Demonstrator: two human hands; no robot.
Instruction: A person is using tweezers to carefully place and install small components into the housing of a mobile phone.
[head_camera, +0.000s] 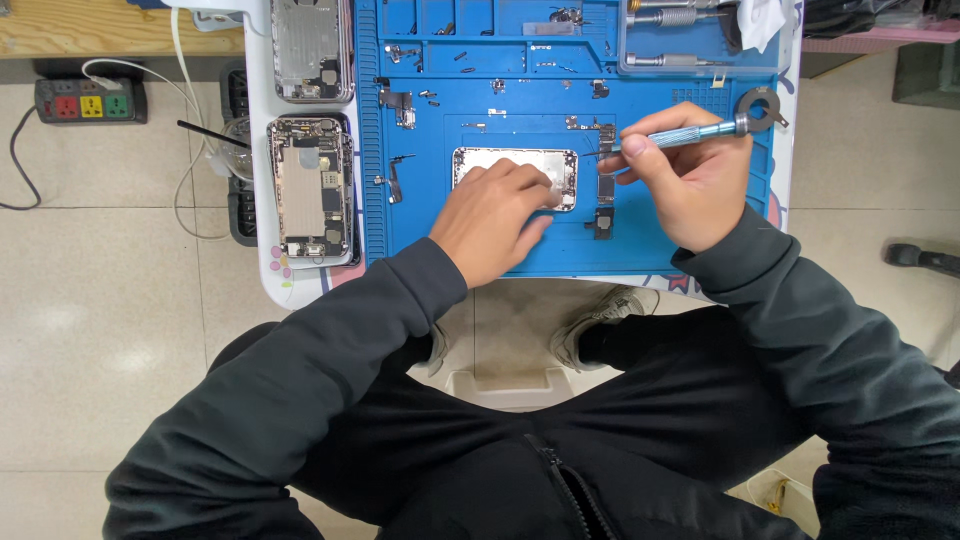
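A silver phone housing (500, 160) lies in the middle of a blue work mat (420, 230). My left hand (490, 220) rests flat on it, fingers pressing its right part. My right hand (680, 185) grips a blue metal screwdriver (690, 133), whose tip points left at a small dark part (606, 135) just right of the housing's upper corner. Other small dark parts (604, 205) lie below that, between my two hands.
Two opened phones (310, 190) (312, 50) lie on the white table strip left of the mat. Screws and small brackets (405, 105) dot the mat's upper trays. A clear box of tools (700, 40) sits top right. A power strip (90, 100) lies on the floor at left.
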